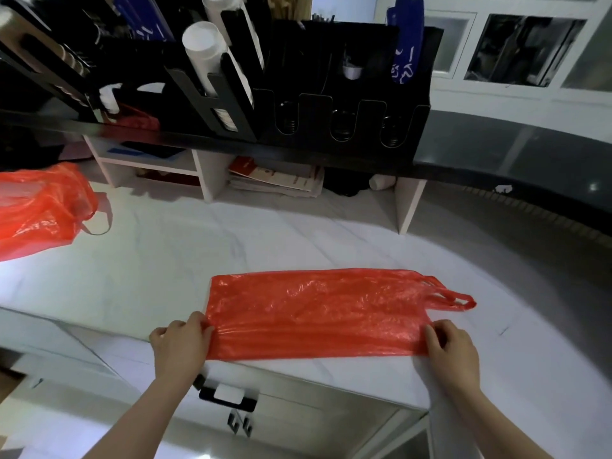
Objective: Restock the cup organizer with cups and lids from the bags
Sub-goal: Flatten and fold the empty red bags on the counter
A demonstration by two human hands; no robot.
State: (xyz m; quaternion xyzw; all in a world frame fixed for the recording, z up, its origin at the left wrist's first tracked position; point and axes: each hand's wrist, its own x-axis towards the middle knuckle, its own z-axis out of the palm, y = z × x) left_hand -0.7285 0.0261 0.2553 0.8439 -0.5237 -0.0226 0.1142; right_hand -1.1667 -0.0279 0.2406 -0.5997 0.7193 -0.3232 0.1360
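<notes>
Your left hand [180,342] pinches the flat bag's [314,313] left edge, your right hand [452,346] pinches its right end, spread on the counter [165,260]. Another bag [39,207] sits far left; the organizer [298,94] stands above.

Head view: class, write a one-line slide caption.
Both hands, left hand and right hand, press a flattened red plastic bag onto the white marble counter.

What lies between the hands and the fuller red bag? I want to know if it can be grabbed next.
Nothing visible. The left hand and right hand pinch the flattened bag; bare white counter separates them from the fuller bag at far left.
</notes>
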